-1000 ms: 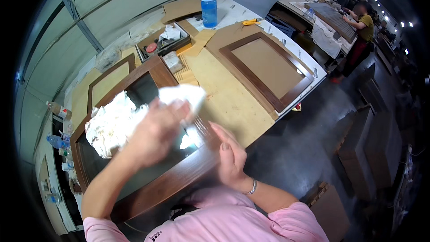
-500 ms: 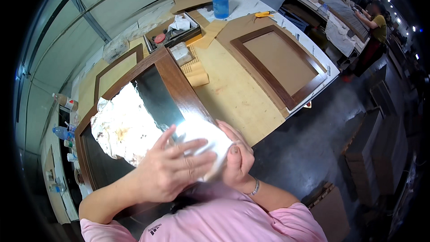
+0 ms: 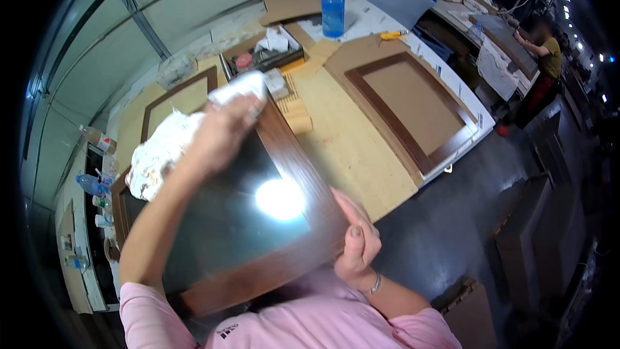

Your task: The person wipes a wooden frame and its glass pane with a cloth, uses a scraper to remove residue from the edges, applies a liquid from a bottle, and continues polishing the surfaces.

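Observation:
A brown wooden-framed glass panel [image 3: 294, 145] lies tilted in front of me, with a bright light reflected in its glass. My left hand [image 3: 229, 126], blurred, is closed on a white cloth [image 3: 242, 87] pressed at the frame's far corner. Close to that forearm, a bunched, stained white rag [image 3: 165, 152] rests on the panel. At the near right corner my right hand [image 3: 358, 242] grips the frame's edge, thumb on the near side.
An empty brown frame [image 3: 445, 100] lies on cardboard at the right. Behind the panel stand a tool tray [image 3: 278, 55], a blue bottle [image 3: 332, 13] and a yellow-handled tool [image 3: 392, 35]. Bottles [image 3: 90, 184] line the left side. A co-worker [image 3: 549, 58] stands far right.
My left hand has swept the white cloth from the near right corner up to the far corner. The right hand stays on the frame's edge, and more of the glass shows.

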The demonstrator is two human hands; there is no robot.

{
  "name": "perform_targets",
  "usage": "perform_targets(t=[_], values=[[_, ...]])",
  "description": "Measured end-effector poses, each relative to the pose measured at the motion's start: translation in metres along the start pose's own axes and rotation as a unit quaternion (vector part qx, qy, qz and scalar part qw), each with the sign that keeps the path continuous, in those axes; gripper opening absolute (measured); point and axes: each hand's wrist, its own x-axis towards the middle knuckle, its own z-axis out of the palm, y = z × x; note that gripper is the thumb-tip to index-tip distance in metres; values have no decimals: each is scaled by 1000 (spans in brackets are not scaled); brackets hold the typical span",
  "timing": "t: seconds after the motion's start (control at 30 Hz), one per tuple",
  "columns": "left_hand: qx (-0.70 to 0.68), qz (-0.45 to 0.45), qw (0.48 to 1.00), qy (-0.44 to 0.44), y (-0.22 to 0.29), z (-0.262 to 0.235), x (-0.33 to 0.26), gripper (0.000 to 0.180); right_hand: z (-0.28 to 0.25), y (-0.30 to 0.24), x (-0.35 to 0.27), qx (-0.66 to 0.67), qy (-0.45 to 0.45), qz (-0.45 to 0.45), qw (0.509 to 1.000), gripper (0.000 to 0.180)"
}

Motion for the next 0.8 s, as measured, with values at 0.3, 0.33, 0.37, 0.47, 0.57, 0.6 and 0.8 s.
perform_targets(t=[0.3,0.33,0.37,0.47,0.57,0.6,0.8], values=[[-109,-204,973,4,-63,-18,32,40,6,-7,1,-44,12,14,999,56],[-71,-217,974,1,-78,-25,34,40,7,-8,0,-46,14,15,999,56],[-149,-175,972,53,-76,-17,34,39,8,-8,0,-48,17,14,999,55],[-118,49,992,21,-43,2,30,42,8,-7,2,-35,15,30,999,55],[92,19,995,-18,-33,-2,-5,50,1,-2,4,-45,10,16,999,55],[90,-19,995,-36,-49,-14,-29,52,1,0,3,-46,10,10,999,55],[-33,-224,947,229,-190,-78,-276,27,8,-3,-7,1,-12,41,999,56]])
